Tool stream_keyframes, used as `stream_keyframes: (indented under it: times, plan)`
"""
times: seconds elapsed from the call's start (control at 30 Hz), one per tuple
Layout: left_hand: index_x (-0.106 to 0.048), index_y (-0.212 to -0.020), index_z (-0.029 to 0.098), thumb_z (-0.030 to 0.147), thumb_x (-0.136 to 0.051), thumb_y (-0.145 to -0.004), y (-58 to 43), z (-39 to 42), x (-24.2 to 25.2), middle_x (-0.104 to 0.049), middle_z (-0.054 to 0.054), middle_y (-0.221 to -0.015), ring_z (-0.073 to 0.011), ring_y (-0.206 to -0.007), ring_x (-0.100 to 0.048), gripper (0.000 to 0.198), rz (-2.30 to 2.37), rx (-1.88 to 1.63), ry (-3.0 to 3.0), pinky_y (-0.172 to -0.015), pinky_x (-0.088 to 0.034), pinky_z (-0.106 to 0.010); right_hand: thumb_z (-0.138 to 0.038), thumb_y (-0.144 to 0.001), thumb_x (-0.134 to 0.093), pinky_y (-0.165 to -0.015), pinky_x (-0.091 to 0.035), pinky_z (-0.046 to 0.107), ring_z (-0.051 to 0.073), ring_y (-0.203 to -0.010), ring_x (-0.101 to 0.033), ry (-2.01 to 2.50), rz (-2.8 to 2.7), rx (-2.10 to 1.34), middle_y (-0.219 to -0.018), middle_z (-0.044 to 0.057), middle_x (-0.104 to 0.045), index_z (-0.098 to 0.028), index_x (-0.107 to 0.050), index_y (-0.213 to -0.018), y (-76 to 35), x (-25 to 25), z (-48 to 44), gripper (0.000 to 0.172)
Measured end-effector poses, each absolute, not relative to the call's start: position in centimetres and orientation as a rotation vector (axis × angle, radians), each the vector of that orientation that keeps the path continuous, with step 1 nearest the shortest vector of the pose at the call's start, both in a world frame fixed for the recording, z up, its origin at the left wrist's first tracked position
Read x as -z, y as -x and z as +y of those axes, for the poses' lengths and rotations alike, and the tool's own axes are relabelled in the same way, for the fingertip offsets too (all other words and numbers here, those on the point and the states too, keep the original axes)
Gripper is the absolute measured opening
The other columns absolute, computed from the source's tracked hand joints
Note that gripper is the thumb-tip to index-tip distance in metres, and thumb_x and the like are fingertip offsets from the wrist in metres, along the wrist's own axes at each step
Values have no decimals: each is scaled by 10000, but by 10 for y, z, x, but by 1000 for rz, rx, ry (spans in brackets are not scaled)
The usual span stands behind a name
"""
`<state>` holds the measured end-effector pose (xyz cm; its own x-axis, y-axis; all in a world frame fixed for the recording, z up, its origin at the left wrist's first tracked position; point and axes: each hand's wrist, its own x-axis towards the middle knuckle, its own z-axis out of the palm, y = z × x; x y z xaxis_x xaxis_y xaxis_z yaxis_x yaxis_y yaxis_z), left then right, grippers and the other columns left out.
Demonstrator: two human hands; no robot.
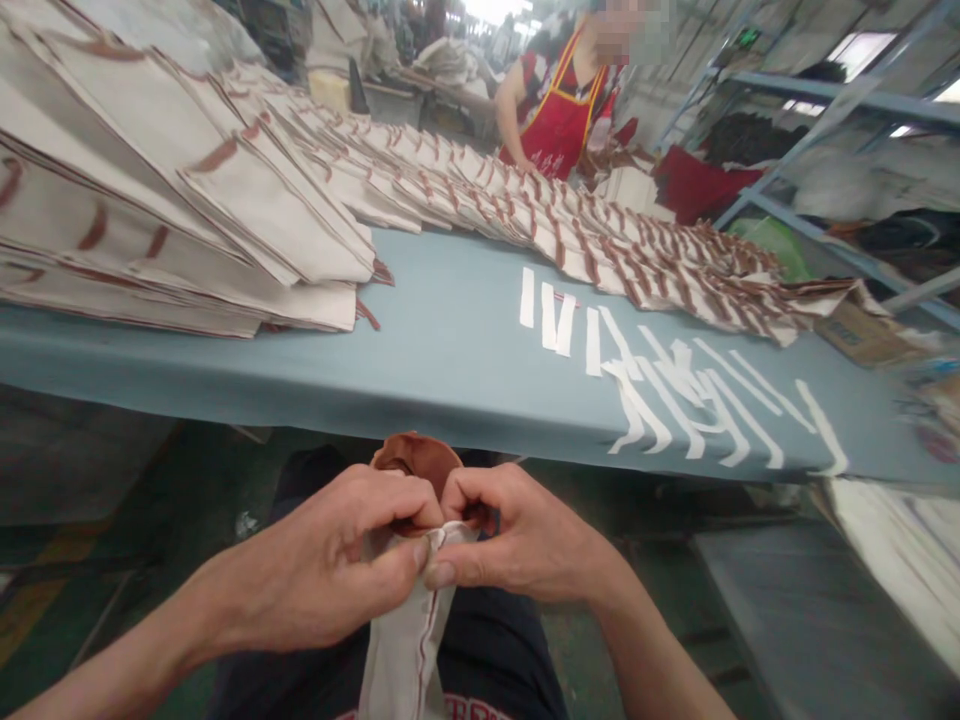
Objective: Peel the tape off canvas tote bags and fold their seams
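Over my lap, both hands pinch a cream fabric piece point(401, 650) with a dark seam line running down it. My left hand point(352, 550) is closed on its upper edge, thumb in front and fingers curled behind. Right beside it, my right hand point(510, 535) pinches the same edge, its thumb pressed near the seam. A brown part point(420, 455) shows just beyond my fingers; how it joins the cream fabric is hidden by my hands. The fabric's lower end hangs down out of view.
A blue-covered table point(442, 300) stands ahead, with several white strips point(592, 340) on its right half. Cream pieces with brown straps point(247, 190) are piled left and lie in long overlapping rows behind. A person in a red apron point(559, 110) stands across; metal shelves point(817, 90) rise at right.
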<state>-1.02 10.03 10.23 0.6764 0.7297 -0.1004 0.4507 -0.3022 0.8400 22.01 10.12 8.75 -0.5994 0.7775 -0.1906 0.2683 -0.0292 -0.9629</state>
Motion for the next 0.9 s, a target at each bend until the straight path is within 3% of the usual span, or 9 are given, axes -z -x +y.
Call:
stream_keyframes:
  times: [0.1, 0.27, 0.43, 0.57, 0.73, 0.9]
  plan:
    - [-601, -724, 214, 392, -495, -919, 9, 102, -103, -465, 54, -636, -134, -594, -415, 284, 892, -373, -1790, -551, -330, -251, -753, -780, -976, -519, -280, 239, 85, -593, -357, 1030, -1753, -1731, -665, -96, -480, -214, -558, -743, -219, -87, 102, 683]
    - [-609, -723, 204, 374, -563, -914, 13, 102, -92, -457, 65, -661, -114, -598, -423, 260, 836, -494, -1658, -547, -343, -211, -637, -842, -983, -515, -280, 231, 82, -585, -358, 959, -1683, -1755, -670, -95, -484, -210, -570, -763, -218, -84, 99, 599]
    - [-612, -734, 200, 343, -588, -951, 22, 95, -83, -452, 74, -659, -99, -572, -404, 261, 791, -545, -1612, -515, -324, -192, -414, -943, -862, -540, -320, 228, 94, -594, -397, 967, -1757, -1623, -692, -84, -509, -216, -590, -800, -212, -85, 91, 366]
    - [-628, -743, 197, 356, -587, -974, 28, 93, -89, -462, 73, -644, -100, -562, -407, 284, 822, -497, -1639, -503, -324, -187, -243, -884, -711, -606, -357, 254, 109, -628, -475, 1042, -1910, -1304, -714, -68, -551, -228, -570, -796, -204, -95, 85, 167]
    - [-602, -699, 199, 395, -674, -949, 34, 102, -102, -478, 70, -645, -105, -591, -420, 326, 848, -444, -1741, -524, -310, -197, -190, -826, -706, -638, -374, 259, 104, -624, -477, 1045, -1976, -1145, -710, -71, -563, -224, -575, -775, -197, -100, 83, 145]
    - [-621, -728, 203, 411, -587, -1037, 42, 105, -115, -496, 57, -668, -120, -612, -464, 373, 770, -355, -1807, -551, -349, -205, -287, -935, -774, -671, -417, 256, 115, -666, -547, 1029, -2005, -1237, -749, -64, -612, -225, -609, -813, -197, -99, 82, 214]
